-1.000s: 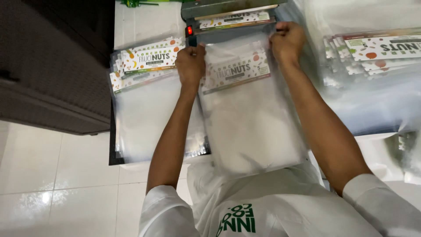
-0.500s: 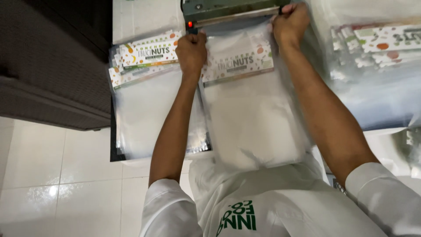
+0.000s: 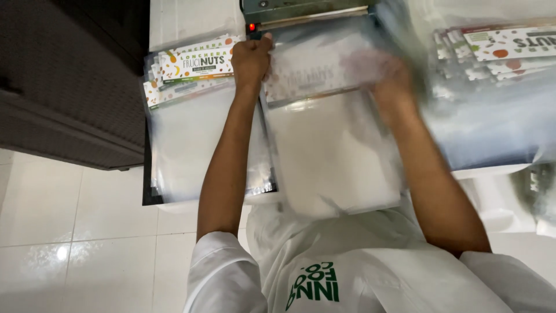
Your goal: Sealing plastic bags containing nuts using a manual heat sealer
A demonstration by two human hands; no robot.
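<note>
A clear plastic bag (image 3: 330, 156) with a printed label strip near its top lies flat in front of me, its top edge at the grey heat sealer (image 3: 301, 11), whose small red light (image 3: 252, 26) is lit. My left hand (image 3: 252, 58) is closed on the bag's upper left corner, just below the sealer. My right hand (image 3: 394, 87) is blurred by motion over the bag's upper right part, with clear film smeared across it. Its grip cannot be made out.
A stack of the same labelled clear bags (image 3: 191, 64) lies to the left, and another stack (image 3: 504, 46) to the right. A dark cabinet (image 3: 63, 75) stands at the far left above a white tiled floor (image 3: 75, 232).
My right hand has left the sealer's right end and moved down and toward me, now blurred. My left hand stays at the bag's top left corner.
</note>
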